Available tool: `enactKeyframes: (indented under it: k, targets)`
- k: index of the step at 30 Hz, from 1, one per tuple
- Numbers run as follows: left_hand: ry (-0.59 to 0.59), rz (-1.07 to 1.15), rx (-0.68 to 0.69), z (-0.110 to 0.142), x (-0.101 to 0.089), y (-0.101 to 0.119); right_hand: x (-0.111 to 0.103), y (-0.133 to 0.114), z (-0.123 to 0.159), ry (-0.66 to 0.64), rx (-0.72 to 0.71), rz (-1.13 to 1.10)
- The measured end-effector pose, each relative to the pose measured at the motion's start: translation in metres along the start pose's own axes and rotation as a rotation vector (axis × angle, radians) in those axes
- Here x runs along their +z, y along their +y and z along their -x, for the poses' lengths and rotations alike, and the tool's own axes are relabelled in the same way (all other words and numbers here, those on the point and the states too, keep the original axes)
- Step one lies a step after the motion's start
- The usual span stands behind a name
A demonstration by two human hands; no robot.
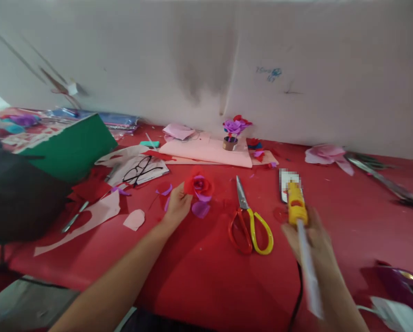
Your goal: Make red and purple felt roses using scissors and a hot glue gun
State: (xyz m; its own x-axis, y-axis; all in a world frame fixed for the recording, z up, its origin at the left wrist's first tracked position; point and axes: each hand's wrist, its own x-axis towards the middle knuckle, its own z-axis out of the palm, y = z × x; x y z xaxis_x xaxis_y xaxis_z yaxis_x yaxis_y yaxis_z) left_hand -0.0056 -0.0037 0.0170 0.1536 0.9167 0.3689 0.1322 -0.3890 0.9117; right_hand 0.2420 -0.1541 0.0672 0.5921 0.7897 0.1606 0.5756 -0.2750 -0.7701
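Note:
My left hand [179, 203] pinches a red and purple paper flower [200, 184] above the red table. A loose purple petal [201, 210] shows just below the flower. On the right, my right hand [312, 235] is wrapped round a yellow glue gun [297, 205], whose long whitish glue stick [308, 272] sticks out of the back toward me. Between the hands lie scissors [250, 219] with one red and one yellow handle, blades pointing away and slightly apart. A pale pink petal cutout [135, 220] rests left of my left wrist.
Eyeglasses [142, 170] lie on white paper at the left, near a green board [71, 150] and a dark rounded object [16, 198]. At the back, a small pot [230, 144] of paper flowers stands on pink sheets [203, 150]. A purple object [400, 288] sits right.

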Motion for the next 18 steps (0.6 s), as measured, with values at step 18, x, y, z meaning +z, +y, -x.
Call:
enactKeyframes:
  k: [18]
  targets:
    - [-0.067,-0.062,0.001,0.008,0.003,0.003,-0.053,0.058,-0.011,-0.113,0.139,0.983]
